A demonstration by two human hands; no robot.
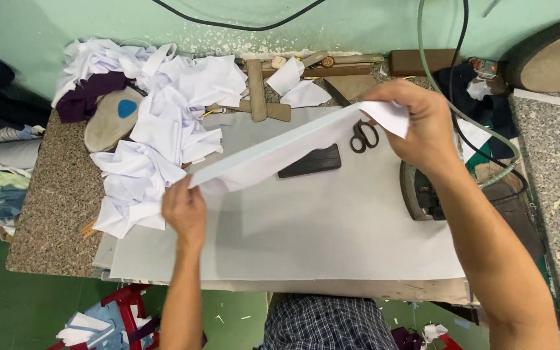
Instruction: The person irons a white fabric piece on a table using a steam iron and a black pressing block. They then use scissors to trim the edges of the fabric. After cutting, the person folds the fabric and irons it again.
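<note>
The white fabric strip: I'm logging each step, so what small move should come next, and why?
Probably lower the white fabric strip flat onto the pressing pad: the left hand and right hand hold it taut above the pad, and the iron is parked alongside.

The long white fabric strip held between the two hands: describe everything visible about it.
The white fabric strip is long, narrow and flat, apparently folded cloth with a crisp, faintly bluish upper edge. It is stretched taut on a diagonal above the pale pressing sheet, low at the left and higher at the right. The left hand pinches its lower end; the right hand grips its upper end, where a loose white flap sticks out. It hangs in front of a dark rectangular block and black scissors.
</note>
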